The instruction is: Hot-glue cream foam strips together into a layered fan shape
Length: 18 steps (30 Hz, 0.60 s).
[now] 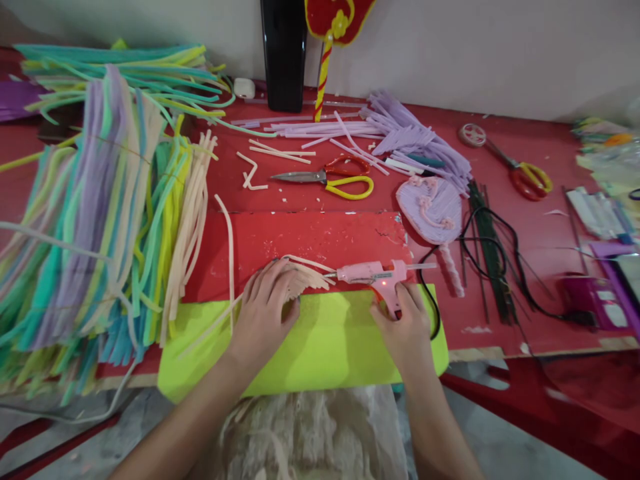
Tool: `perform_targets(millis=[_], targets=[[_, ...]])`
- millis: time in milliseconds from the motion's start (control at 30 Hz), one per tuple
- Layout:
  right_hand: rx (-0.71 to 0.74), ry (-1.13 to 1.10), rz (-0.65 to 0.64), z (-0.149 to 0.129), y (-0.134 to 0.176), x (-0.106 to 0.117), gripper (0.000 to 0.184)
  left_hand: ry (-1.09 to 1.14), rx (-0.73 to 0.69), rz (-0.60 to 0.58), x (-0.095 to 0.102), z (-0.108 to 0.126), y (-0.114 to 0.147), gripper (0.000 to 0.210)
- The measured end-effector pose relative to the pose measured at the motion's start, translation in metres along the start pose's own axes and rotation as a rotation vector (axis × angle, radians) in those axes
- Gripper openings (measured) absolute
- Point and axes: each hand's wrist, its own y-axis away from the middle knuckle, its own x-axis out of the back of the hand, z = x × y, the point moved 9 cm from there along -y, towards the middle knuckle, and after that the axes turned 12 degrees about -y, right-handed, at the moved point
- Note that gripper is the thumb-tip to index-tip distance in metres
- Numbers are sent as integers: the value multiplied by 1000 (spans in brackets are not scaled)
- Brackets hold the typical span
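My right hand (407,323) is wrapped round the handle of a pink hot glue gun (370,272) with a small lit light and a clear glue stick at its rear. Its nozzle points left, at the edge of a cream piece made of pipe cleaners (305,277). That piece is gripped in my left hand (267,300), whose palm and fingers partly cover it. Whether the nozzle touches the piece, I cannot tell. Both hands are above a bright yellow-green sheet (320,347) and a red board (310,233).
Bundled coloured pipe cleaners (100,220) lie at left. Behind the board are yellow-and-red-handled scissors (330,179) and lilac pipe cleaners (400,130). A lilac fan-shaped piece (433,210) lies right of the board. The black cord (515,253) loops towards a magenta box (595,303).
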Motion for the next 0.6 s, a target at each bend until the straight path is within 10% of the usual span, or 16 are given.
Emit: perform_targets(millis=[600], targets=[[-41,-29,30,10,4,7,23,-9,0,-11,-2,0,1,46]])
